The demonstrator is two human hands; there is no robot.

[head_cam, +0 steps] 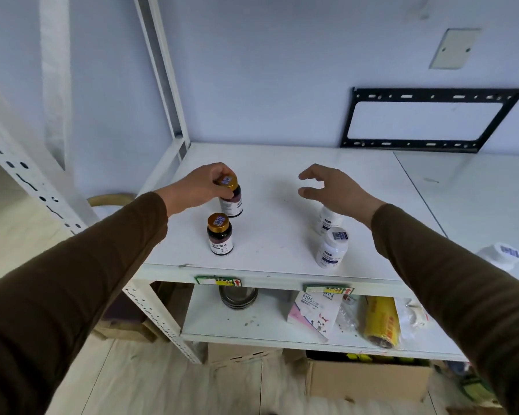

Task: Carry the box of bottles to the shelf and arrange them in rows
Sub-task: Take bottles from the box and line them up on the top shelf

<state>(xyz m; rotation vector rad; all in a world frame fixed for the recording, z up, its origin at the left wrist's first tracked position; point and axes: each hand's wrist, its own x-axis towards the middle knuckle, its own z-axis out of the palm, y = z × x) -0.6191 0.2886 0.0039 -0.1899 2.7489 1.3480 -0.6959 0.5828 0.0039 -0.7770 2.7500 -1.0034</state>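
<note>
On the white shelf top (282, 175) stand two dark bottles with gold caps, one behind the other. My left hand (197, 190) grips the cap of the rear dark bottle (232, 202), which stands on the shelf. The front dark bottle (220, 235) stands free near the front edge. To the right, two white bottles stand in a line: the front one (331, 248) and the rear one (327, 221), partly hidden under my right wrist. My right hand (333, 187) hovers open above the rear white bottle, fingers spread, holding nothing. A third white bottle (499, 256) shows at the far right.
A cardboard box (366, 381) sits on the floor under the shelf. The lower shelf holds a metal bowl stack (238, 298), an N95 mask pack (315, 310) and a yellow roll (381, 322). A black wall bracket (426, 119) hangs behind. White perforated uprights (27, 181) frame the left.
</note>
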